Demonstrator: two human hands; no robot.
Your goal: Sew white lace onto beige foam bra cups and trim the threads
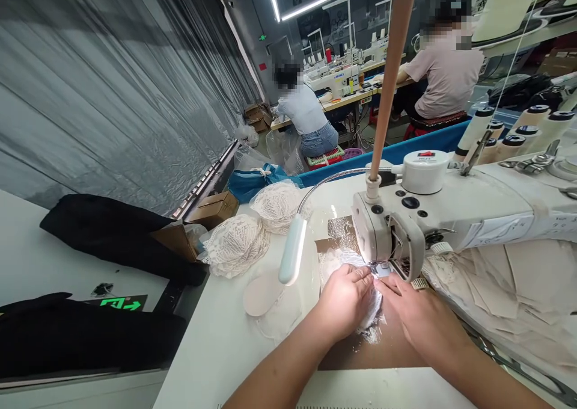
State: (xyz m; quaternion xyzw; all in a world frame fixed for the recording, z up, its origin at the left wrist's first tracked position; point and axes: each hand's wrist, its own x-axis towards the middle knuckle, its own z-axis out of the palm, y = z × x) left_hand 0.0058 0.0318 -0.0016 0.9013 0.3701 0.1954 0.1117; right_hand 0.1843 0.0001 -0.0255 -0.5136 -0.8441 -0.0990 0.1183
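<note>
Left hand [345,298] and right hand [417,313] lie flat, close together, pressing lace [336,258] by the needle [381,269]; best keep fingers clear; feed it slow.

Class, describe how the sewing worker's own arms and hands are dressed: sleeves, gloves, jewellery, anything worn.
Both forearms are bare, with no sleeve in view. The left hand and right hand wear no gloves. No ring, watch or bracelet can be made out on either.

Lace piece [336,258] under sewing machine [406,228]
</note>
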